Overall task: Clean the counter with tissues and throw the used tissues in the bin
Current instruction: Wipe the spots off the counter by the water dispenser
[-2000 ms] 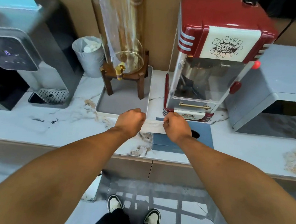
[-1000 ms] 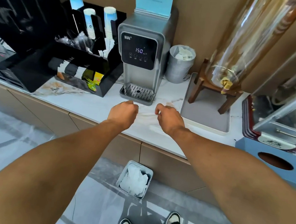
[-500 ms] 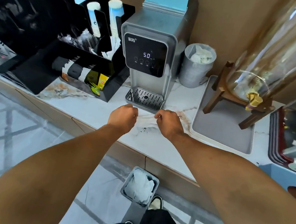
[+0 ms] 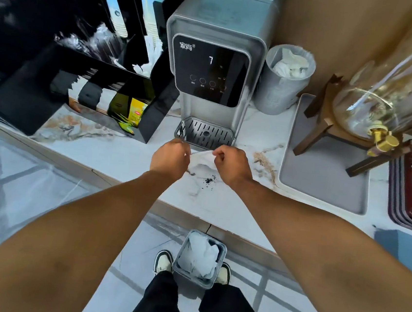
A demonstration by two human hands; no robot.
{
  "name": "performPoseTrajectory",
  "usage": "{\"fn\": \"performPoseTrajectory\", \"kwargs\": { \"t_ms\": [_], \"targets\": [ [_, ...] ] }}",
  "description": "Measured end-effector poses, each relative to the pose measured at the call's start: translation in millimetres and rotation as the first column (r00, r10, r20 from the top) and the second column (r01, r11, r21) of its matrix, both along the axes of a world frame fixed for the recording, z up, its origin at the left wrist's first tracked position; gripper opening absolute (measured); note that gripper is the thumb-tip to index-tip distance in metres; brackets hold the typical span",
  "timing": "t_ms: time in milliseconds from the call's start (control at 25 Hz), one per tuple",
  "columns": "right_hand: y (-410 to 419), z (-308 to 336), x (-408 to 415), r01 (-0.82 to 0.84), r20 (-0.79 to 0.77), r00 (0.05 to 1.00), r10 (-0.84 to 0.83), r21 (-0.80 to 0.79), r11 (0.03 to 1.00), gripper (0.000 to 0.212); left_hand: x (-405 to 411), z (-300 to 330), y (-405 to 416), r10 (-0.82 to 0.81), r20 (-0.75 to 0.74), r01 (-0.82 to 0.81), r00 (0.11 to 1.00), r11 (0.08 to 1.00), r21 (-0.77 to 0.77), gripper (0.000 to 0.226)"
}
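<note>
A white tissue [image 4: 202, 157] is stretched between my left hand [image 4: 170, 159] and my right hand [image 4: 231, 166], both pinching it just above the white marble counter [image 4: 128, 155], in front of the water dispenser's drip tray [image 4: 205, 133]. Dark crumbs [image 4: 209, 180] lie on the counter right below the tissue. A brown stain [image 4: 265, 163] marks the counter to the right of my right hand. On the floor by my feet stands a small grey bin [image 4: 199, 258] with crumpled white tissues in it.
A grey water dispenser [image 4: 216, 63] stands behind my hands. A black organiser [image 4: 80, 84] with cup stacks and tea bags is at left. A grey cup of used tissues [image 4: 282, 80], a grey tray [image 4: 325, 173] with a glass drink dispenser [image 4: 372, 107], and a blue tissue box [image 4: 406, 250] are at right.
I have moved left from the tissue box and popcorn machine to the water dispenser, carrying the tissue in both hands. The hands now hold it lower, over the dark crumbs.
</note>
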State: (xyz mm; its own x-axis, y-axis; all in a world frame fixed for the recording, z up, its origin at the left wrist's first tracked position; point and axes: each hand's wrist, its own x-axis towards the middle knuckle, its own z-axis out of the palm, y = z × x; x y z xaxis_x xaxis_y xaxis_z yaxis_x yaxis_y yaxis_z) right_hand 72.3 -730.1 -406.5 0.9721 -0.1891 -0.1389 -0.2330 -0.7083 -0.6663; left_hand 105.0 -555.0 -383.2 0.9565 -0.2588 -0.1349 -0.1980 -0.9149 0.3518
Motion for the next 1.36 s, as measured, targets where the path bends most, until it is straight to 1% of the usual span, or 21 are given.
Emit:
{"fn": "performPoseTrajectory", "kwargs": {
  "t_ms": [160, 320, 360, 440, 520, 640, 760, 840, 920, 1000, 1080, 1160, 1240, 1320, 1360],
  "targets": [
    [23, -3, 7, 0.05, -0.042, 0.998, -0.051, -0.038, 0.998, 0.024, 16, -10, 16, -0.094, -0.022, 0.093, 0.995, 0.995, -0.021, 0.017],
    [35, -6, 12, 0.101, -0.041, 0.994, -0.106, -0.103, 0.99, 0.022, 36, -22, 32, -0.179, -0.02, 0.179, 0.984, 0.984, -0.024, 0.018],
    [38, -7, 14, 0.117, -0.043, 0.991, -0.123, -0.118, 0.986, 0.02, 40, -24, 34, -0.188, -0.023, 0.187, 0.982, 0.982, -0.04, 0.018],
    [44, -10, 18, 0.16, -0.045, 0.985, -0.167, -0.124, 0.979, 0.021, 44, -29, 35, -0.174, -0.037, 0.168, 0.984, 0.978, -0.127, 0.017],
    [55, -13, 21, 0.242, -0.038, 0.969, -0.244, -0.059, 0.969, 0.029, 45, -33, 33, -0.127, -0.071, 0.106, 0.989, 0.962, -0.253, 0.015],
    [69, -22, 25, 0.381, -0.07, 0.924, -0.375, 0.124, 0.916, 0.03, 41, -38, 27, -0.086, -0.136, 0.024, 0.987, 0.914, -0.404, 0.01],
    [78, -34, 27, 0.497, -0.187, 0.868, -0.461, 0.324, 0.805, 0.03, 38, -43, 22, -0.051, -0.168, -0.038, 0.984, 0.872, -0.489, 0.008],
    [76, -40, 26, 0.522, -0.19, 0.852, -0.487, 0.374, 0.767, 0.022, 34, -47, 20, -0.045, -0.217, -0.072, 0.975, 0.862, -0.503, 0.007],
    [69, -43, 23, 0.537, -0.181, 0.841, -0.509, 0.387, 0.75, 0.014, 31, -54, 18, -0.084, -0.249, -0.051, 0.965, 0.87, -0.49, 0.009],
    [60, -45, 19, 0.535, -0.167, 0.843, -0.512, 0.37, 0.759, 0.013, 28, -62, 21, -0.142, -0.224, 0.033, 0.964, 0.902, -0.43, 0.013],
    [47, -44, 13, 0.524, -0.12, 0.848, -0.516, 0.325, 0.787, 0.012, 26, -69, 26, -0.194, -0.177, 0.126, 0.965, 0.933, -0.338, 0.018],
    [33, -41, 6, 0.509, -0.058, 0.855, -0.516, 0.292, 0.81, 0.012, 24, -75, 35, -0.241, -0.093, 0.208, 0.966, 0.939, -0.275, 0.023],
    [19, -39, -1, 0.465, 0.009, 0.878, -0.479, 0.223, 0.857, 0.01, 20, -82, 44, -0.302, 0.058, 0.307, 0.952, 0.931, -0.197, 0.026],
    [8, -40, -7, 0.379, 0.061, 0.921, -0.384, 0.079, 0.922, 0.007, 19, -92, 50, -0.386, 0.185, 0.407, 0.904, 0.909, -0.088, 0.031],
    [3, -42, -9, 0.327, 0.066, 0.943, -0.327, 0.012, 0.945, 0.007, 20, -97, 52, -0.426, 0.205, 0.442, 0.881, 0.896, -0.04, 0.036]
  ]
}}
